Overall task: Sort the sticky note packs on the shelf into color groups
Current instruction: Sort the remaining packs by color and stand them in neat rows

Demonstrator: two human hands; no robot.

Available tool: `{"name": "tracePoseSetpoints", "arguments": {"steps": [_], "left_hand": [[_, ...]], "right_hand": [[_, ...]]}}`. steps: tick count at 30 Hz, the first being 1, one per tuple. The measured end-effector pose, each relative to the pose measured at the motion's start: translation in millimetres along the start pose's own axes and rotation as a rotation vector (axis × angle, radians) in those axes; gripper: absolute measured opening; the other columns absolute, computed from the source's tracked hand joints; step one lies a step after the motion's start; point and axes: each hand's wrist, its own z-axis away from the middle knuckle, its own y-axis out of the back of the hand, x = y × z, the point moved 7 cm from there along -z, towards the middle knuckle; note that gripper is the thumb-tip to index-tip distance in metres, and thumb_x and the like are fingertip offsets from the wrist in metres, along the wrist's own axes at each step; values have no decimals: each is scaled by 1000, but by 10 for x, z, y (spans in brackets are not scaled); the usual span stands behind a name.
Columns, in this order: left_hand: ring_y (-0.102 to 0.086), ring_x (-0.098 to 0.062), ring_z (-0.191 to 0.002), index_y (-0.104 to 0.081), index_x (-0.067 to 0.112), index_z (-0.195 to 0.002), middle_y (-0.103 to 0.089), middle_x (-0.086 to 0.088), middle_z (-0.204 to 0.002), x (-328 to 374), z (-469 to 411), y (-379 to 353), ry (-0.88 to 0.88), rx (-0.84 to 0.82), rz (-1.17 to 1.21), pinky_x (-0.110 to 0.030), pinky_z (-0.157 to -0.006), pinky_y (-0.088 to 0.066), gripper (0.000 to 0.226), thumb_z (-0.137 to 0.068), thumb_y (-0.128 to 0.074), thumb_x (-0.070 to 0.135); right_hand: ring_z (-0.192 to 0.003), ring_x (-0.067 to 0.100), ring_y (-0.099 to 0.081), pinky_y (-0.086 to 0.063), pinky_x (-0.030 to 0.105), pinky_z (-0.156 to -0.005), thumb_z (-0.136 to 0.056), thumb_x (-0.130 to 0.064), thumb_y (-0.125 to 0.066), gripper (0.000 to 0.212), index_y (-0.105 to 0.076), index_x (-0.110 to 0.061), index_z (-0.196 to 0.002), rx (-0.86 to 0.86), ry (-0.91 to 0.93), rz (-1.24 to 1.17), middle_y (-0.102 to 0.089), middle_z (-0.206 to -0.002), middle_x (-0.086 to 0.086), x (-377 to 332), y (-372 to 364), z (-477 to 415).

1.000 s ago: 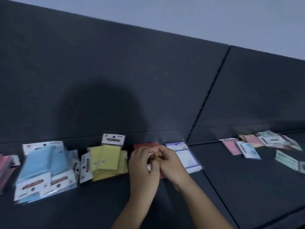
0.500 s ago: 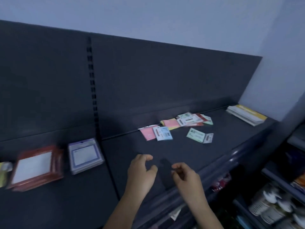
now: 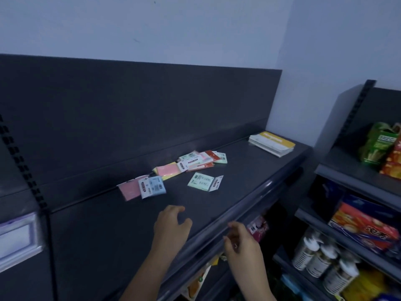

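Dark grey shelf (image 3: 249, 170): sticky note packs (image 3: 195, 162) scattered mid-shelf, unsorted, pink/blue/green mixed. L hand (image 3: 171, 224) over shelf, R hand (image 3: 240, 243) at front edge; fingers loosely curled, empty.

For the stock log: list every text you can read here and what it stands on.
"泡芙", likely, on the red box on the right-hand shelf.
Headers of the sticky note packs: too blurred to read.
Green bag, yellow-topped booklets, bottles: print too blurred to read.
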Motion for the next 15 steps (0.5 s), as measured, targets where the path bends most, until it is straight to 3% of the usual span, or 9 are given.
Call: {"name": "tracePoseSetpoints", "arguments": {"steps": [11, 15], "left_hand": [[-47, -20, -119, -55, 8, -125, -52, -5, -128, -95, -1253, -369, 51, 86, 16, -36, -102, -38, 39, -86, -57, 12], [-48, -23, -120, -55, 7, -125, -55, -8, -129, -262, -1668, -371, 100, 149, -17, -33, -102, -37, 41, -84, -59, 10]], "right_hand": [[-80, 8, -58, -43, 18, -74, -86, -13, -62, 20, -60, -20, -105, -5, -15, 49, -62, -88, -9, 428, -99, -1306], [-87, 4, -58, -41, 13, -76, -86, -12, -62, 18, -61, -22, -100, -53, 43, 71, -59, -91, -15, 352, -237, -1863]]}}
